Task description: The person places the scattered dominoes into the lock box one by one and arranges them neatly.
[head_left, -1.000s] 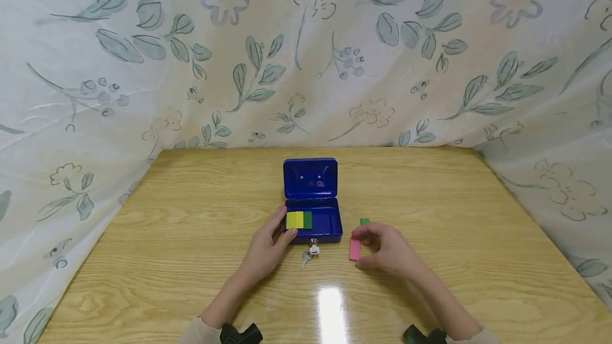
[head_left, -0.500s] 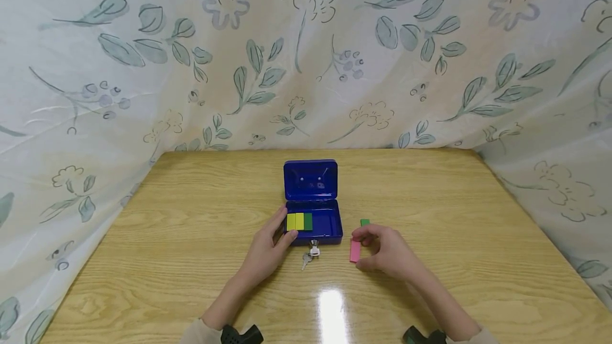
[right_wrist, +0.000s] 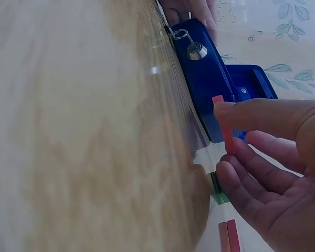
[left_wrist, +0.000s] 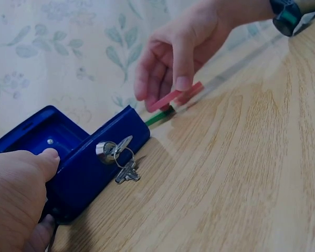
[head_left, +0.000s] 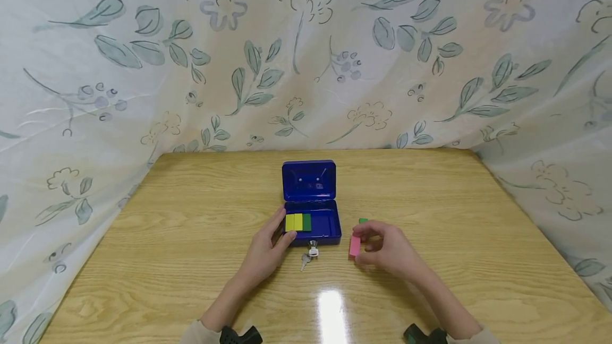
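A small blue cash box stands on the table with its lid raised. Two yellow blocks and a green block lie side by side at its left inside. My left hand holds the box's left side, thumb over the front rim. Right of the box, my right hand pinches a pink block between thumb and fingers, clear of the table in the wrist views. Below it lies another pink block. A loose green block is partly hidden behind the right hand.
A key sits in the lock on the box's front, and a second key hangs from its ring onto the table. Wood-grain table surrounds the box. Flowered cloth hangs behind and at the sides.
My right hand's thumb and fingers have closed in on the pink block, which is now slightly raised and tilted. The left hand keeps its hold on the box.
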Available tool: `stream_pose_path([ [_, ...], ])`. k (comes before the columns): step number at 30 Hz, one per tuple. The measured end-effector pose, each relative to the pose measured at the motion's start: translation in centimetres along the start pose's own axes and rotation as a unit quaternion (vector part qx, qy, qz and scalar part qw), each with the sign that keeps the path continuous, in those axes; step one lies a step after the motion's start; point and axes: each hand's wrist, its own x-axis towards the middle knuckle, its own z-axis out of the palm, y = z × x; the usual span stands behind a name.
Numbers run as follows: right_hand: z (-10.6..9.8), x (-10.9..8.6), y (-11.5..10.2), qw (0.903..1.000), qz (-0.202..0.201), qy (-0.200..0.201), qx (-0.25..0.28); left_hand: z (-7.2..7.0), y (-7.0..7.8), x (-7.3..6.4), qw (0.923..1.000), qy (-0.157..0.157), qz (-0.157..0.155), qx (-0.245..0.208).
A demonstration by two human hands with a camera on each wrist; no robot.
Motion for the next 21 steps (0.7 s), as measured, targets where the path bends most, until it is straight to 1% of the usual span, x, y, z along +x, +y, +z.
stream_pose_path([
  [3,-0.1,0.0,0.1,1.0000,-0.006,0.006,-0.003,0.0,-0.5,0.0,1.0000,-0.004,0.003,-0.002],
  [7,-0.2,-0.1,0.0,0.9998,-0.008,0.017,-0.006,0.0,-0.2,0.0,1.0000,-0.003,-0.002,-0.003],
  [10,-0.2,-0.1,0.0,0.9997,-0.006,0.023,-0.006,0.0,0.6,-0.1,1.0000,0.001,-0.008,-0.002],
  [16,-0.2,-0.1,-0.2,0.9993,-0.002,0.037,0.001,-0.3,3.4,-0.5,0.9998,0.000,-0.019,-0.008],
  [18,-0.2,-0.1,-0.3,0.9992,-0.001,0.040,0.004,-0.4,3.8,-0.5,0.9997,-0.002,-0.022,-0.008],
  [21,-0.2,-0.1,-0.3,0.9991,-0.001,0.041,0.008,-0.4,4.0,-0.5,0.9997,-0.002,-0.024,-0.009],
])
